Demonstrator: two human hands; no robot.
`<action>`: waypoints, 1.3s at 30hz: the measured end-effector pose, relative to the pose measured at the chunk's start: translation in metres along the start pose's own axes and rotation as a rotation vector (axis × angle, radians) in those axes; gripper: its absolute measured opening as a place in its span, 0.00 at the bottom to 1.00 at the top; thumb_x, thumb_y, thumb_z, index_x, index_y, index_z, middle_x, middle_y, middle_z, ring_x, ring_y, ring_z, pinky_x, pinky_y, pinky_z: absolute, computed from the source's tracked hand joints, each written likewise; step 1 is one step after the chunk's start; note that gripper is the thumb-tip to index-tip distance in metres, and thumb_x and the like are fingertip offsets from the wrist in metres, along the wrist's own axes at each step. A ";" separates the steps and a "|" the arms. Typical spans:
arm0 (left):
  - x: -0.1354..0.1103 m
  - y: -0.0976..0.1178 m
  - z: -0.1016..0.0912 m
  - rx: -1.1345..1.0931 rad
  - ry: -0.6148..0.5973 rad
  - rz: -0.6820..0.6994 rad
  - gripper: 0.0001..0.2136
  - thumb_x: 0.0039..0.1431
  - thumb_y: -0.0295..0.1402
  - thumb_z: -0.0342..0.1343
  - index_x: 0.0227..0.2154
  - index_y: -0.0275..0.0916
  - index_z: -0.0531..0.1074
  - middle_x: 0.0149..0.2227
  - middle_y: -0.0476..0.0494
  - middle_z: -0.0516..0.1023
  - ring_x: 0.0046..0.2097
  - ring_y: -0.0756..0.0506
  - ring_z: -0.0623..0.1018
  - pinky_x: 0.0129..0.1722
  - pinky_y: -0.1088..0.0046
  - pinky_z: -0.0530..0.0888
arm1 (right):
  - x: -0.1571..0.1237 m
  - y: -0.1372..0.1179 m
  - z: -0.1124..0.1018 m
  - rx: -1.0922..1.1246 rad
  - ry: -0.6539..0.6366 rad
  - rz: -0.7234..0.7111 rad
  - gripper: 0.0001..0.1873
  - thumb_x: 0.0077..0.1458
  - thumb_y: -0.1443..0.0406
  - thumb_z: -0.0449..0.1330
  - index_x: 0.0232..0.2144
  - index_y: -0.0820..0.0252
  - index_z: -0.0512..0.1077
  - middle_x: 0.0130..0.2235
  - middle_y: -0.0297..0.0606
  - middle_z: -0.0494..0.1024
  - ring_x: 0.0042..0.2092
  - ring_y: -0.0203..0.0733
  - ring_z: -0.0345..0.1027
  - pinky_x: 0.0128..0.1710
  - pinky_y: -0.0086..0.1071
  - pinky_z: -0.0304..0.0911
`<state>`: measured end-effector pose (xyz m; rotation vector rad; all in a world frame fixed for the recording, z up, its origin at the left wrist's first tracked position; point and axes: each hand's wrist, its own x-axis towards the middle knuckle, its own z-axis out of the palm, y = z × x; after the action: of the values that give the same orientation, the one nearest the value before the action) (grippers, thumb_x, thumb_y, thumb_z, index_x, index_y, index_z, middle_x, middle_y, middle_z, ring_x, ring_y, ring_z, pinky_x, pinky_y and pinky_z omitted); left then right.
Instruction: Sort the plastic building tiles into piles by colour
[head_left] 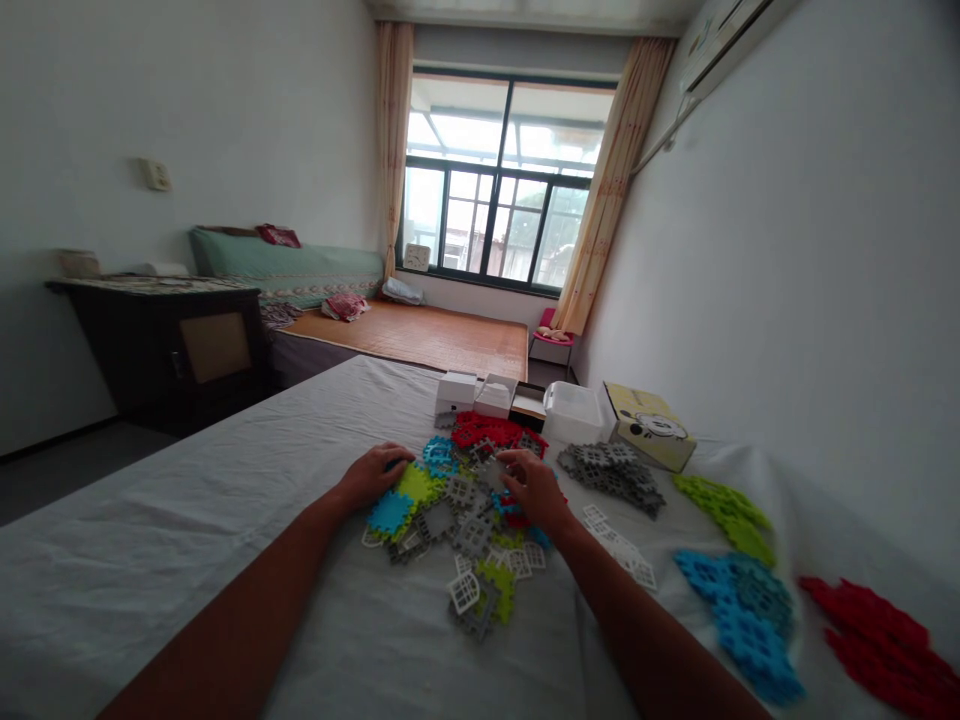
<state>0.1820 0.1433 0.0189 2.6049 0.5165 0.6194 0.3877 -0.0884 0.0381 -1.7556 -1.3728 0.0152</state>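
A mixed heap of notched plastic building tiles lies on the white-sheeted surface between my hands. My left hand [375,474] rests at the heap's left edge, fingers loosely extended beside a blue tile [439,455] and a lime-green tile [417,484]; it appears to hold nothing. Across the heap, my right hand [534,486] has its thumb and index finger at the edge of a slightly blurred grey tile [491,474], seemingly pinching it. Red tiles [487,431] lie just beyond. White lattice window pieces [465,590] and more grey tiles [474,532] are nearer me.
Sorted piles sit on the right: grey tiles [611,475], white lattice pieces [619,545], green tiles [727,515], blue tiles [742,615] and red tiles [881,640]. Behind the heap stand small white boxes [457,392], a clear plastic container [574,410] and a yellow box [649,425].
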 end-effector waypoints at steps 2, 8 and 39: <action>0.000 0.000 0.000 0.001 0.002 0.010 0.17 0.54 0.40 0.44 0.39 0.40 0.74 0.42 0.44 0.74 0.46 0.44 0.71 0.49 0.70 0.65 | 0.001 0.006 -0.002 0.110 -0.007 0.093 0.16 0.44 0.67 0.56 0.40 0.57 0.70 0.37 0.36 0.75 0.36 0.38 0.69 0.37 0.34 0.66; 0.000 -0.001 0.000 0.009 -0.002 0.018 0.17 0.55 0.39 0.44 0.39 0.40 0.73 0.42 0.44 0.74 0.46 0.45 0.71 0.48 0.70 0.65 | 0.015 0.025 -0.038 0.245 0.173 0.165 0.18 0.44 0.61 0.57 0.39 0.61 0.69 0.36 0.41 0.76 0.36 0.41 0.70 0.35 0.36 0.66; -0.001 0.002 -0.002 0.002 -0.013 -0.015 0.16 0.54 0.39 0.44 0.39 0.41 0.74 0.43 0.44 0.74 0.46 0.44 0.71 0.49 0.69 0.65 | -0.007 -0.037 0.013 -0.292 -0.176 -0.224 0.22 0.53 0.58 0.53 0.51 0.52 0.63 0.51 0.38 0.69 0.53 0.44 0.57 0.52 0.40 0.53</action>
<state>0.1807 0.1415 0.0214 2.6029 0.5321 0.5968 0.3496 -0.0860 0.0497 -1.8598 -1.7667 -0.1644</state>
